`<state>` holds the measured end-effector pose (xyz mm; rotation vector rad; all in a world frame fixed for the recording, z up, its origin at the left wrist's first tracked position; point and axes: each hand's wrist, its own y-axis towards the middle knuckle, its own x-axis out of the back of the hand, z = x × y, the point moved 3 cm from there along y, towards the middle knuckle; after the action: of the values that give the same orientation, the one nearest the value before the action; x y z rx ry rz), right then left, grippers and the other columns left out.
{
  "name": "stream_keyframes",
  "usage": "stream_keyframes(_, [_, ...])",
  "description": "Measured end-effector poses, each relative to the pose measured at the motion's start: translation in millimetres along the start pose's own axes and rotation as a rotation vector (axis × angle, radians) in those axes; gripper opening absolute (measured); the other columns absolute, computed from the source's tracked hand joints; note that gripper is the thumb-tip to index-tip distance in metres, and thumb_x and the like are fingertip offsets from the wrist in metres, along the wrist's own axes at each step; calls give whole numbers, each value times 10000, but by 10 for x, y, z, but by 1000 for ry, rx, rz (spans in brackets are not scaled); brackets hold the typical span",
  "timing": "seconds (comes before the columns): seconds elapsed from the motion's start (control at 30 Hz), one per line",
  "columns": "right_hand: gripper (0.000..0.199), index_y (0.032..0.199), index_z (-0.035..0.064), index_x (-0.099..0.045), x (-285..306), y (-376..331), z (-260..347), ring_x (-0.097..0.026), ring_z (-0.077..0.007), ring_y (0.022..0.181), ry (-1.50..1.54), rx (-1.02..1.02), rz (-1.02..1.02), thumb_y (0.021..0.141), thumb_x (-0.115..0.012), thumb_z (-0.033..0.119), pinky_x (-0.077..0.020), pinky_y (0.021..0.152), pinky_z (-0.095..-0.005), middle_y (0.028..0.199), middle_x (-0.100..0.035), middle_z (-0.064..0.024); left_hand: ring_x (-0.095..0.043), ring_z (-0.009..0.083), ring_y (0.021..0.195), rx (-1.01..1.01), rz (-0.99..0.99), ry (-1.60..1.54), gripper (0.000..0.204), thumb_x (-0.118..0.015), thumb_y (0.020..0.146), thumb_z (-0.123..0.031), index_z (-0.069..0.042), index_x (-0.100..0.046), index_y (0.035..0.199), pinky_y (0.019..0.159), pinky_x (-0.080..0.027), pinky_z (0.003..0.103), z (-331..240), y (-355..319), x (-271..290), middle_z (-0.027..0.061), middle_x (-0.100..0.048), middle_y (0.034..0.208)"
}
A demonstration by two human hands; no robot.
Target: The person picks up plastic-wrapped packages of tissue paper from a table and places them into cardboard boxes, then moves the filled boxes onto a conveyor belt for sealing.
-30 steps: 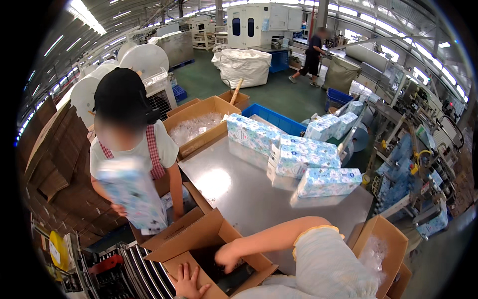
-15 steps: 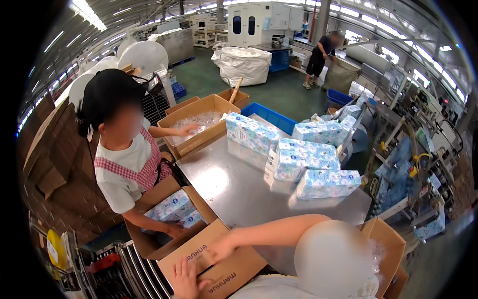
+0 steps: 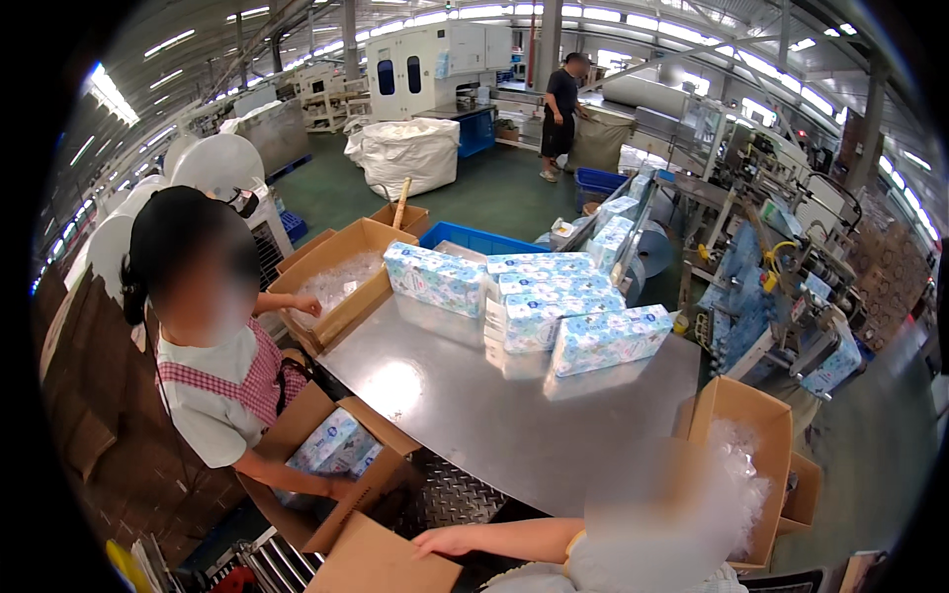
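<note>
Hands of the wearer are out of sight; a co-worker's hand (image 3: 445, 542) lies open on a cardboard box (image 3: 381, 565)

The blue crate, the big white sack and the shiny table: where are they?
blue crate (image 3: 481, 238), head view, front rim.
big white sack (image 3: 407, 155), head view, middle of its side.
shiny table (image 3: 494, 415), head view, bare metal top.
</note>
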<state>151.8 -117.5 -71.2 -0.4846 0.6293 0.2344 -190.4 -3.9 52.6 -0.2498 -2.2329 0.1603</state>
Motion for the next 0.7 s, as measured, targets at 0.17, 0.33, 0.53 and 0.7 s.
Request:
stream_keyframes(0.17, [389,1180,-43,-666,-1453,-30,909,-694,-228,940,-495,411,-52,822,-628,103,-530,834,-374,1030,-749,-137,-312,376,1465,123,357,-802,753,-532,1035,-387,-108,-168,1633,1194,-285,487,-1014,-202,-568,193,-281,1633])
stream_keyframes(0.33, [610,1417,1,-481,-1359,60,377,-673,-438,1075,-1096,152,-174,1016,-523,459,-530,918,-509,1193,-699,-236,-326,367,1454,268,465,-1166,780,-560,1029,-368,-116,-143,1638,1184,-308,479,-1659,-451,-759,191,-289,1627])
stream_keyframes(0.53, [619,1427,83,-525,-579,-785,1327,-372,-336,1437,-2094,203,-261,935,-581,456,-171,1167,-694,1454,-516,-149,-479,319,1283,-141,346,-705,828,-707,958,-228,-61,-222,1608,1056,-443,445,-429,41,-1331,183,-431,1510])
stream_keyframes(0.7, [695,1538,137,-414,1418,-1464,1344,-200,-253,1549,-2015,21,-771,944,-559,467,-104,1220,-648,1606,-363,-99,-598,215,878,144,429,-393,595,-620,1016,-244,1,-410,1516,760,-548,359,681,433,-1251,150,-626,1154])
